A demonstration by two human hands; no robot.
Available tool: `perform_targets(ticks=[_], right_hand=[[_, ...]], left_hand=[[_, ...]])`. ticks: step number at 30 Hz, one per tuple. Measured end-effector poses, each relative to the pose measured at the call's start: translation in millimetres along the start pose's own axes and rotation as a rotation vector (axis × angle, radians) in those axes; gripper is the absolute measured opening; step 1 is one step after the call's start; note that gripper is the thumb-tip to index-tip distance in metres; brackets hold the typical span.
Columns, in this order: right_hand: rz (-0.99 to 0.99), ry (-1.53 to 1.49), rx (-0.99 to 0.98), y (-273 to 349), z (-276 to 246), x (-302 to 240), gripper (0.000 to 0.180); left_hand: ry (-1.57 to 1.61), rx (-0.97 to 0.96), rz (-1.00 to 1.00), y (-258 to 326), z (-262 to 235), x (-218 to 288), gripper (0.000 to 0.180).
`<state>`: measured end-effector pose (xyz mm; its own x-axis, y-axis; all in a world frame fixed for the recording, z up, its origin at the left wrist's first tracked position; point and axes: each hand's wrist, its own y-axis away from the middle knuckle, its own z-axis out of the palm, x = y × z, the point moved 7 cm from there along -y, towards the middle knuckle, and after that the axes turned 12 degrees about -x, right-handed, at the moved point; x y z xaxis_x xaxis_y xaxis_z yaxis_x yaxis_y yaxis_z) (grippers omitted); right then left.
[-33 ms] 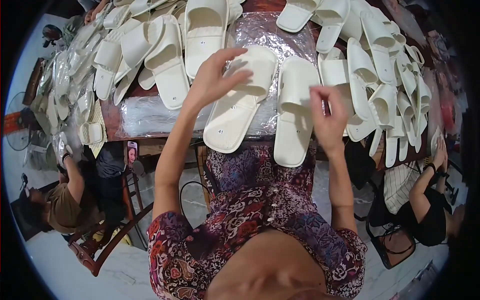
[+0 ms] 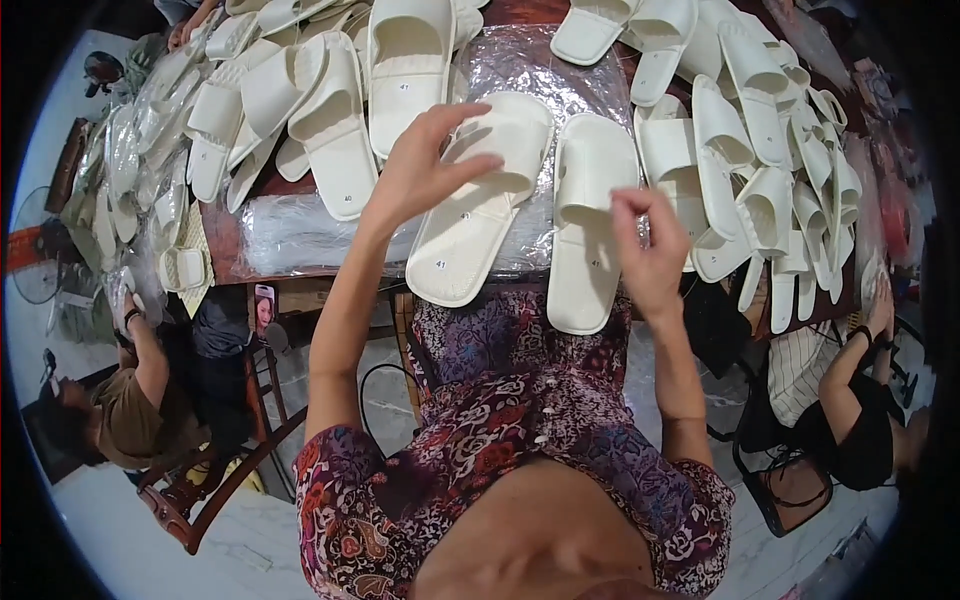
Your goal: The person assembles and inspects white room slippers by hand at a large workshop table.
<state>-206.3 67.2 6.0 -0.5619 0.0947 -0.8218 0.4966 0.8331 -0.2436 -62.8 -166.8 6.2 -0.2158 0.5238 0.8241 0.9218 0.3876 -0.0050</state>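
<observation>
Two white slippers lie side by side on clear plastic film (image 2: 520,70) at the near edge of a table (image 2: 225,245). My left hand (image 2: 420,170) reaches onto the left slipper (image 2: 470,235), fingers and thumb spanning its strap. My right hand (image 2: 650,250) hovers at the right edge of the right slipper (image 2: 590,230). Its thumb and fingertips are pinched together, and I cannot tell whether anything is between them. My patterned dress (image 2: 510,420) fills the lower middle.
Heaps of white slippers cover the table's left (image 2: 320,110) and right (image 2: 760,170). Bagged slippers (image 2: 120,160) pile at the far left. One person sits low on the left (image 2: 130,400), another on the right (image 2: 850,400). A wooden chair (image 2: 200,490) stands beside my left knee.
</observation>
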Motion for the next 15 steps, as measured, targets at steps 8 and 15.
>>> perform_targets(ticks=[8, 15], right_hand=[[-0.006, 0.196, -0.148, 39.7, 61.4, 4.4, 0.047], [0.011, 0.080, -0.057, 11.9, 63.7, 10.4, 0.046]], left_hand=[[-0.462, 0.085, 0.079, 16.8, 10.1, -2.6, 0.043], [-0.422, 0.263, 0.059, 23.7, 35.7, 19.6, 0.029]])
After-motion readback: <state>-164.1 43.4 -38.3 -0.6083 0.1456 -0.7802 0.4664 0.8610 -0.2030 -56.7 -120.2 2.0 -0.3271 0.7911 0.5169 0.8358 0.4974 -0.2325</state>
